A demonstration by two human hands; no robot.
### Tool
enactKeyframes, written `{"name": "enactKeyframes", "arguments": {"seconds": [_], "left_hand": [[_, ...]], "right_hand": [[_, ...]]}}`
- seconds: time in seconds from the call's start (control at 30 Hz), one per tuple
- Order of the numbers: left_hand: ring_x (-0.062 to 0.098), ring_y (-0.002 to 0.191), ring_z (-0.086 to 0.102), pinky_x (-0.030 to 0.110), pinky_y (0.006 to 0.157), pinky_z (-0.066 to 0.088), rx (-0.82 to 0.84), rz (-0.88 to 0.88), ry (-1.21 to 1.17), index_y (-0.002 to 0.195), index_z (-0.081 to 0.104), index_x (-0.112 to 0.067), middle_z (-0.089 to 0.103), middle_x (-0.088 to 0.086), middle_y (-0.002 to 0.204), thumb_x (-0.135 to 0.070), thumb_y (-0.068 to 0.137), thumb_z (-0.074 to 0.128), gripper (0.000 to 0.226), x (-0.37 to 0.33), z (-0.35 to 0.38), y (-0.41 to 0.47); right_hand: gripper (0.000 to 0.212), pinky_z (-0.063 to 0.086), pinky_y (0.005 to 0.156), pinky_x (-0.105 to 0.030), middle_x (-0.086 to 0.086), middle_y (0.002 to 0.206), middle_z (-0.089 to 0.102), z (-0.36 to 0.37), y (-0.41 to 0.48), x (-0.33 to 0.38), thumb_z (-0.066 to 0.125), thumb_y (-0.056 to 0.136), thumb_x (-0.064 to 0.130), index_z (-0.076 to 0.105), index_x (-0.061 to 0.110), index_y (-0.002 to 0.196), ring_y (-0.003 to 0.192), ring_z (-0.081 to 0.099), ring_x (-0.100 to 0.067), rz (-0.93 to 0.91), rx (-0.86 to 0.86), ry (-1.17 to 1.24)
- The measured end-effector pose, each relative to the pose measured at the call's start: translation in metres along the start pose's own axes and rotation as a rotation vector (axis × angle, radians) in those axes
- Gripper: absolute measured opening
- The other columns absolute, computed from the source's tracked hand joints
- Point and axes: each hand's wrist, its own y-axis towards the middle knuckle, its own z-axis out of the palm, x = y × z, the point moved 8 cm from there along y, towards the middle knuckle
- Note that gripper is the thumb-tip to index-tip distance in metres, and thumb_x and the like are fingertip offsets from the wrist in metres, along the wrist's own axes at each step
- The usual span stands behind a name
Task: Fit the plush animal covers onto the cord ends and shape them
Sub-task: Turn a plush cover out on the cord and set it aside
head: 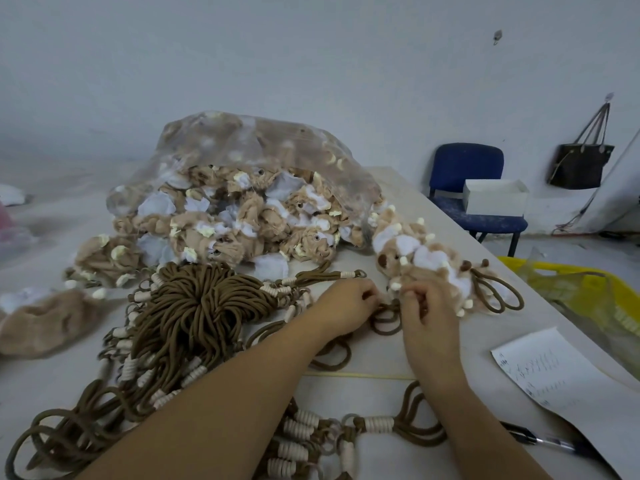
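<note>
Head view: one frame, looking forward and down at the table (pixel 377 351).

1. Left hand (pixel 346 303): fingers curled inward, thumb and fingertips pinching the brown cord (pixel 385 318) at the point where it meets the right hand. The forearm lies across the near part of the cord bundle (pixel 194 306).
2. Right hand (pixel 427 315): fingers clenched, pinching the near edge of the plush cover (pixel 398 284) (the exact pinch point is hidden behind the knuckles). The two hands are almost touching.
3. Task item location: the plush cover is the nearest in a row of plush animals (pixel 419 252) lying diagonally on the table, just beyond the right hand. The brown cord loops on the table directly under and between the hands.
4. Supply: a clear bag (pixel 242 157) of tan-and-white covers lies open behind the cord bundle, with covers spilling from its mouth. One loose cover (pixel 45 323) lies at the left edge.
5. Surroundings: a paper sheet (pixel 554 372) and a pen (pixel 543 441) lie to the right of the right forearm. A yellow crate (pixel 595 282) stands beside the table. A white box (pixel 495 197) rests on a blue chair (pixel 467 168), and a handbag (pixel 581 164) hangs on the wall.
</note>
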Motion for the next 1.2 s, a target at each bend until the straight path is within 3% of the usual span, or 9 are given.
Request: {"name": "enactKeyframes", "arguments": {"seconds": [0.17,0.27,0.4,0.5,0.63,0.7,0.77,0.87,1.2], "left_hand": [[0.026,0.138,0.033,0.037,0.111,0.031,-0.069,-0.073,0.37,0.143,0.042,-0.011,0.036,0.007,0.152,-0.024,0.098,0.044,0.047,0.04,-0.028,0.004],[0.03,0.131,0.04,0.038,0.105,0.032,-0.004,-0.097,0.49,0.148,0.034,-0.013,0.039,0.009,0.147,-0.029,0.098,0.043,0.053,0.053,-0.025,-0.002],[0.027,0.111,0.05,0.036,0.088,0.038,-0.064,0.025,0.568,0.12,0.058,-0.012,0.051,0.007,0.118,-0.024,0.097,0.045,0.029,0.039,-0.025,-0.02],[0.021,0.1,0.053,0.034,0.083,0.044,-0.233,0.075,0.336,0.108,0.062,-0.014,0.054,0.002,0.109,-0.023,0.096,0.05,0.019,0.026,-0.043,-0.039],[0.015,0.088,0.054,0.032,0.072,0.046,-0.457,0.182,0.113,0.105,0.06,-0.017,0.053,-0.003,0.103,-0.023,0.096,0.054,0.012,-0.005,-0.063,-0.072],[0.02,0.086,0.056,0.035,0.067,0.047,-0.404,0.296,0.207,0.112,0.06,-0.015,0.054,0.001,0.104,-0.021,0.095,0.052,0.02,-0.02,-0.047,-0.087],[0.025,0.094,0.057,0.04,0.072,0.049,-0.32,0.324,0.253,0.124,0.058,-0.013,0.056,0.005,0.113,-0.02,0.095,0.049,0.031,-0.02,-0.032,-0.098],[0.022,0.106,0.054,0.038,0.083,0.047,-0.251,0.246,0.188,0.133,0.056,-0.02,0.055,0.004,0.12,-0.024,0.098,0.05,0.036,-0.002,-0.033,-0.107],[0.021,0.102,0.052,0.036,0.089,0.043,-0.457,0.099,0.336,0.101,0.069,-0.009,0.061,0.005,0.106,-0.023,0.1,0.048,0.025,0.033,-0.118,-0.1]], "right_hand": [[0.016,0.039,0.052,-0.016,0.014,0.074,0.057,0.018,-0.005,-0.005,0.049,0.093,0.023,0.055,0.037,0.088,0.064,0.052,-0.005,0.03,0.18,0.032],[0.016,0.04,0.052,-0.014,0.022,0.074,0.057,0.028,-0.009,-0.004,0.049,0.093,0.023,0.056,0.036,0.087,0.061,0.051,0.0,0.014,0.276,0.019],[0.02,0.041,0.053,-0.018,0.022,0.075,0.057,0.035,-0.011,-0.002,0.05,0.094,0.022,0.056,0.039,0.084,0.058,0.05,0.0,0.008,0.337,-0.023],[0.021,0.044,0.056,-0.015,0.02,0.076,0.06,0.037,-0.012,0.002,0.05,0.094,0.026,0.056,0.043,0.082,0.065,0.055,-0.001,0.002,0.372,-0.038],[0.026,0.054,0.076,-0.029,0.018,0.088,0.068,0.057,-0.022,0.01,0.04,0.094,0.055,0.063,0.042,0.093,0.083,0.064,0.002,0.157,0.512,0.101],[0.045,0.049,0.077,-0.019,0.015,0.094,0.068,0.064,-0.025,0.018,0.034,0.084,0.069,0.064,0.038,0.098,0.087,0.062,0.008,0.232,0.517,0.183],[0.046,0.043,0.067,-0.007,0.012,0.095,0.066,0.066,-0.024,0.025,0.035,0.087,0.064,0.063,0.03,0.1,0.081,0.059,0.012,0.252,0.499,0.167],[0.038,0.042,0.068,-0.021,0.006,0.092,0.065,0.068,-0.024,0.03,0.04,0.096,0.049,0.059,0.016,0.102,0.083,0.058,0.001,0.231,0.503,0.063],[0.019,0.034,0.052,-0.029,0.003,0.074,0.051,0.097,-0.042,0.032,0.046,0.098,0.032,0.051,0.017,0.089,0.064,0.049,-0.013,-0.009,0.532,-0.233]]}}
